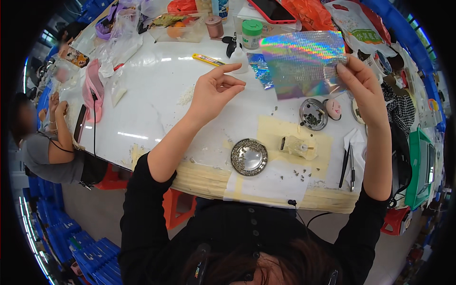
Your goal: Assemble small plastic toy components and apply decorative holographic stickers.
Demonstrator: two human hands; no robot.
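My right hand (pixel 362 88) is raised above the white table (pixel 156 95) and pinches the right edge of a shiny rainbow foil sheet (pixel 304 61). Just left of the sheet, my left hand (pixel 214 92) hovers with fingers loosely curled and apart, holding nothing. Below the hands, a round silver dish (pixel 249 156) and a small clear holder (pixel 298 146) rest on a patch of beige tape. A second round dish (pixel 313 114) with dark bits sits beside a small pink doll head (pixel 333 108).
Black tweezers (pixel 346 164) lie on white paper at the right. A yellow cutter (pixel 208 60), a green-capped jar (pixel 251 34), a red phone (pixel 272 10) and bags crowd the far side. Another person (pixel 47 142) sits at the left edge.
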